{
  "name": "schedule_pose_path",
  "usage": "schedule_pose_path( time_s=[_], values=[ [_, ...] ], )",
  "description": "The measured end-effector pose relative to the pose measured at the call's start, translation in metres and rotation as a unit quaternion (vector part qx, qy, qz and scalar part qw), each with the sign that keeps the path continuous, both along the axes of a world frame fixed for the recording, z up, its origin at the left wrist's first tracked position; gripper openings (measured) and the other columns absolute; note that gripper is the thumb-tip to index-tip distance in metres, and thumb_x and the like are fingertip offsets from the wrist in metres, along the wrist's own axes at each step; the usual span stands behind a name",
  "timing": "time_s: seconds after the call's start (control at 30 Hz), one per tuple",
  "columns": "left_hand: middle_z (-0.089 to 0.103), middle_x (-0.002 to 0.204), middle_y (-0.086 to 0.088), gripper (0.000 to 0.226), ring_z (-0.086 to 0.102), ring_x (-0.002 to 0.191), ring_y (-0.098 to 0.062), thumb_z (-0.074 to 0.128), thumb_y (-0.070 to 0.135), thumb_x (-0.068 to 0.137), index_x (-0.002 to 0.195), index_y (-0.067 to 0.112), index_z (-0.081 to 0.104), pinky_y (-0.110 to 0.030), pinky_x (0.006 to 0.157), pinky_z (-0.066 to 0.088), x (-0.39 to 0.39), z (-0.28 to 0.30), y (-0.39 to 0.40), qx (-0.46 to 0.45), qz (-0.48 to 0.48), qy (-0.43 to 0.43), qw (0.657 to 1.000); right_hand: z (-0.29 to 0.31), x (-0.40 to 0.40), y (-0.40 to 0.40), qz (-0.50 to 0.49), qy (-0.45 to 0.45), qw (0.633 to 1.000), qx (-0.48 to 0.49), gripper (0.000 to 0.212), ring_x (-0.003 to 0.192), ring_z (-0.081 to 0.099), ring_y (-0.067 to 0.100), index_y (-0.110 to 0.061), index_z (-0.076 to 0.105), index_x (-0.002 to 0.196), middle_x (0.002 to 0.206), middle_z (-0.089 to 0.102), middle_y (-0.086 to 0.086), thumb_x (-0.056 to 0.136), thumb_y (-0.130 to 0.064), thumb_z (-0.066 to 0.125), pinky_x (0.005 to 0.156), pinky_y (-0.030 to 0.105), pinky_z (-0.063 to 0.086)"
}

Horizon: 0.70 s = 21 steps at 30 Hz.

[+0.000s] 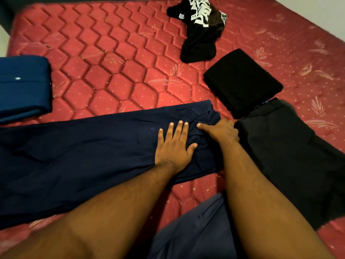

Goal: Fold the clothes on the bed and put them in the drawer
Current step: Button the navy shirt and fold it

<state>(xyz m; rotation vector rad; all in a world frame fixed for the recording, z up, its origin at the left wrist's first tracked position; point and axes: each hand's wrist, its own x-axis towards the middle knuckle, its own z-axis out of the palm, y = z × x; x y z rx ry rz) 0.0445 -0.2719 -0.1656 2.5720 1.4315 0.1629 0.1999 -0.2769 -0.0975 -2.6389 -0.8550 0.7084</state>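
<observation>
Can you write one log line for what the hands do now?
step: smoothing | left hand: flat on navy trousers | right hand: grips waistband end | drawer: unseen

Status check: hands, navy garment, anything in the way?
Left hand flat on navy garment. Right hand grips its end. Folded dark garment touches it.

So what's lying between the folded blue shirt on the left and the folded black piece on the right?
Only bare red mattress, as the head view shows; folded blue shirt and folded black piece lie apart.
</observation>
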Motion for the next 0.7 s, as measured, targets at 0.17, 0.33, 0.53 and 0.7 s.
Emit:
schedule_pose_path(
  time_s=[0.17,0.33,0.53,0.7],
  values=[
    [0.003,0.163,0.004,0.075,0.001,0.149,-0.022,0.014,0.062,0.092,0.154,0.023,0.000,-0.052,0.118,-0.001,0.000,-0.003,0.001,-0.001,0.003,-0.011,1.000,0.001,0.003,0.007,0.043,0.000,0.999,-0.002,0.069,0.119,0.053,0.033,-0.021,0.061,0.113,0.121,0.063,0.007,0.061,-0.063,0.075,0.100,0.044,0.039],
    [0.005,0.162,0.009,0.079,-0.001,0.149,-0.016,0.043,0.058,0.092,0.155,0.025,0.007,-0.047,0.119,-0.006,0.000,0.010,0.010,-0.092,0.004,-0.072,0.993,0.018,-0.010,0.010,0.192,-0.049,0.979,0.055,0.031,0.108,0.058,0.035,-0.018,0.047,0.094,0.113,0.063,0.016,0.079,-0.029,0.072,0.080,0.035,0.041],
    [0.064,0.120,-0.003,0.029,0.061,0.107,-0.022,0.055,0.016,0.096,0.124,0.014,0.059,-0.042,0.093,0.050,-0.050,0.057,0.036,-0.428,0.221,-0.678,0.555,0.055,-0.069,0.012,0.268,-0.170,0.947,0.050,0.035,0.112,0.057,0.039,-0.012,0.044,0.125,0.122,0.059,0.020,0.090,-0.012,0.050,0.087,0.044,0.046],
    [0.066,0.102,-0.008,0.064,0.065,0.088,-0.022,0.037,0.069,0.090,0.111,0.017,0.067,-0.032,0.075,0.055,-0.088,0.043,0.037,-0.565,0.262,-0.668,0.406,0.065,-0.150,0.014,0.379,0.034,0.925,-0.004,0.048,0.125,0.051,0.031,-0.013,0.043,0.138,0.138,0.051,0.014,0.091,-0.017,0.050,0.099,0.035,0.043]
  ],
)
